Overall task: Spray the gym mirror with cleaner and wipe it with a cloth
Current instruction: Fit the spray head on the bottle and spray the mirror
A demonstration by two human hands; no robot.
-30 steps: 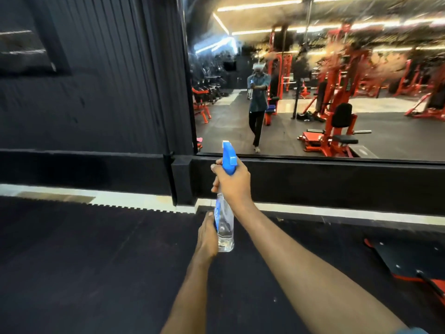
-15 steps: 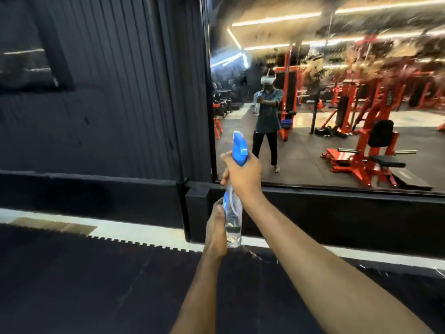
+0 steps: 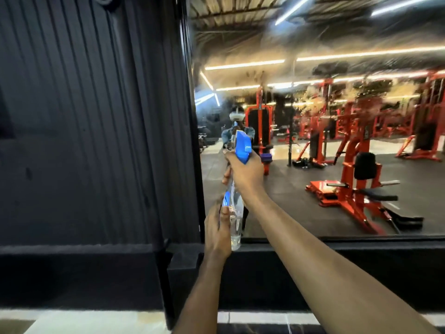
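The spray bottle (image 3: 234, 203) has risen close to the mirror (image 3: 337, 141); the right hand (image 3: 243, 174) grips its blue trigger head, the left hand (image 3: 216, 230) holds its base; spraying looks imminent, wiping not yet begun

I note a clear plastic spray bottle (image 3: 234, 213) with a bright blue trigger head and a blue label. The ribbed wall panel (image 3: 91, 116) is matte black with vertical grooves. The wall mirror (image 3: 313, 189) reflects orange-red machines with black pads, dark flooring.

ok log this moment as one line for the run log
step: spraying | right hand: grips spray bottle at trigger head | left hand: holds bottle base | aim: mirror | mirror: streaky upper area | cloth: not seen
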